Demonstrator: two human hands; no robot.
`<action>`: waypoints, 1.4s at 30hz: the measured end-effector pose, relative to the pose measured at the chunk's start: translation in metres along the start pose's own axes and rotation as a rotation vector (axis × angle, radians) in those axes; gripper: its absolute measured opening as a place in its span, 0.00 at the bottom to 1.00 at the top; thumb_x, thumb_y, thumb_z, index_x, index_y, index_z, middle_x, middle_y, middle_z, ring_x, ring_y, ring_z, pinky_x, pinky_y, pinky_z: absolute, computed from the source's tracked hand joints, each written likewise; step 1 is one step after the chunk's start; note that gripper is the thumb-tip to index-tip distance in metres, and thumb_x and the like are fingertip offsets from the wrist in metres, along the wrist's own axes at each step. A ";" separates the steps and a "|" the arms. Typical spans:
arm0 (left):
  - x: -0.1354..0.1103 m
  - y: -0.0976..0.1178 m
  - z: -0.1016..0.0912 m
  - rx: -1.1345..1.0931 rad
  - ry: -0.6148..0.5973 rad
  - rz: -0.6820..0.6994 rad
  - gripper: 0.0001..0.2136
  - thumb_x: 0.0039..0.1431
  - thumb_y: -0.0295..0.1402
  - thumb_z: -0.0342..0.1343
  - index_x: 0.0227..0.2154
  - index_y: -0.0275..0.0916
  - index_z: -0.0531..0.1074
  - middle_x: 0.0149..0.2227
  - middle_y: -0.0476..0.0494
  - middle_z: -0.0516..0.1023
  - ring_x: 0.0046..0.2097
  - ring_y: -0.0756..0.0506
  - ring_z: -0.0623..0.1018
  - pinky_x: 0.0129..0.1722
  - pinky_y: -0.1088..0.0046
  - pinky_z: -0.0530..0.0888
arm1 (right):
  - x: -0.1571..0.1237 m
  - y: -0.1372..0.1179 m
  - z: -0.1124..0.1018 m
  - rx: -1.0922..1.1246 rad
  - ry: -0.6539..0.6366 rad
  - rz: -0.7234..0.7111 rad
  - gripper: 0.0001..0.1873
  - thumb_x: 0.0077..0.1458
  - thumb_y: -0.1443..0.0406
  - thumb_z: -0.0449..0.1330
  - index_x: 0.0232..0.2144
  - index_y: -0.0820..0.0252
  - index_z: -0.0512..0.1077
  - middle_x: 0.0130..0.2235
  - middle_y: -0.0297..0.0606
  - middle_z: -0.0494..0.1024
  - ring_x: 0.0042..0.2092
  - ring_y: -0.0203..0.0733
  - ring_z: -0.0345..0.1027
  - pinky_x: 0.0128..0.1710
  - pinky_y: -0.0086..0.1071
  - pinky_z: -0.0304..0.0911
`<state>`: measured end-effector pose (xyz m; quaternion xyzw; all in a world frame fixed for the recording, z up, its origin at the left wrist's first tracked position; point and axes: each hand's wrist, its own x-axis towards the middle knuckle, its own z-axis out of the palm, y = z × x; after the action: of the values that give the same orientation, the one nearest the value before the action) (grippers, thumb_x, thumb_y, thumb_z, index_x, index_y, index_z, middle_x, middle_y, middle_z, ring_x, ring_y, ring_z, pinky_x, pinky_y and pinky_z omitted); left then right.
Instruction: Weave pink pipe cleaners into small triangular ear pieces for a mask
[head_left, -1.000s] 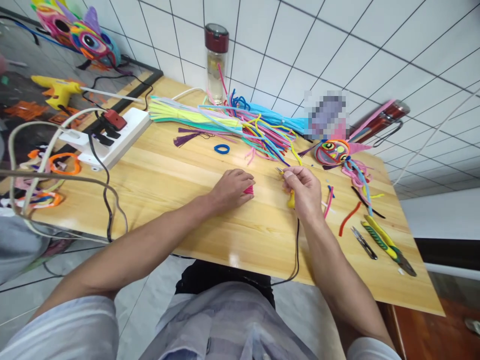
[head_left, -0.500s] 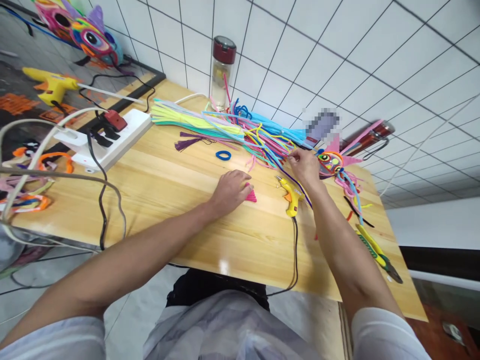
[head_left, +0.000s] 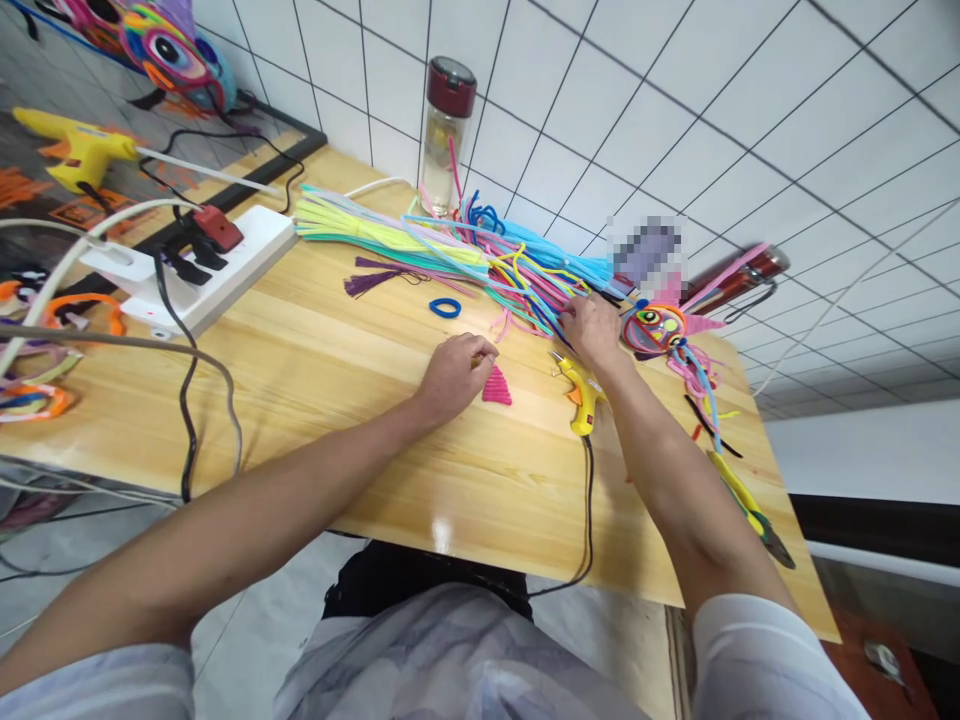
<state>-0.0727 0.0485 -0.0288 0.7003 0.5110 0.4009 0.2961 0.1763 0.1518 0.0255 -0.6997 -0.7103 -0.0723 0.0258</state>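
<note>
Plenty of open table (head_left: 315, 400) lies between left hand (head_left: 450, 375) and power strip (head_left: 225, 265).

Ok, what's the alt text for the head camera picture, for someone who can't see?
A person's right hand is at a pile of colourful pipe cleaners on a wooden table, while the left hand rests beside a pink triangle.

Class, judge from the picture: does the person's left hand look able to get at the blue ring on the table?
Probably yes: the blue ring lies on the bare table just beyond the left hand, with nothing between them.
</note>
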 end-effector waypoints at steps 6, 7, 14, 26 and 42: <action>0.000 -0.001 0.001 0.063 -0.045 0.028 0.08 0.64 0.28 0.56 0.38 0.42 0.80 0.44 0.42 0.87 0.50 0.40 0.83 0.57 0.60 0.75 | -0.007 0.006 -0.005 0.025 0.035 0.004 0.21 0.68 0.61 0.55 0.49 0.61 0.86 0.52 0.55 0.85 0.51 0.58 0.76 0.48 0.43 0.67; 0.000 -0.001 0.001 0.076 -0.050 0.032 0.08 0.64 0.27 0.56 0.38 0.42 0.80 0.44 0.42 0.87 0.50 0.40 0.82 0.57 0.60 0.75 | -0.008 0.006 -0.004 0.028 0.037 0.009 0.21 0.68 0.60 0.55 0.49 0.60 0.86 0.52 0.54 0.85 0.51 0.57 0.76 0.48 0.43 0.67; 0.000 -0.002 0.003 0.106 -0.065 0.030 0.08 0.66 0.28 0.56 0.38 0.42 0.81 0.44 0.42 0.86 0.50 0.40 0.82 0.57 0.59 0.75 | -0.007 -0.006 0.000 0.026 -0.006 -0.010 0.21 0.69 0.60 0.55 0.52 0.61 0.84 0.54 0.55 0.83 0.54 0.58 0.75 0.52 0.44 0.68; -0.002 0.001 0.002 0.136 -0.094 0.028 0.08 0.67 0.29 0.56 0.39 0.41 0.81 0.45 0.41 0.87 0.52 0.38 0.82 0.56 0.57 0.73 | 0.003 -0.018 -0.001 0.040 -0.011 0.012 0.21 0.70 0.61 0.53 0.51 0.60 0.85 0.53 0.55 0.83 0.54 0.59 0.74 0.52 0.45 0.69; -0.001 -0.003 -0.006 0.137 -0.085 0.065 0.12 0.66 0.36 0.54 0.40 0.40 0.83 0.44 0.37 0.86 0.50 0.36 0.83 0.55 0.56 0.76 | -0.051 -0.016 -0.040 0.179 0.118 -0.178 0.17 0.69 0.60 0.60 0.53 0.59 0.82 0.53 0.52 0.84 0.57 0.59 0.74 0.59 0.49 0.69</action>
<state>-0.0792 0.0481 -0.0286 0.7513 0.5014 0.3445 0.2559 0.1592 0.0953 0.0566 -0.6232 -0.7705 -0.0516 0.1234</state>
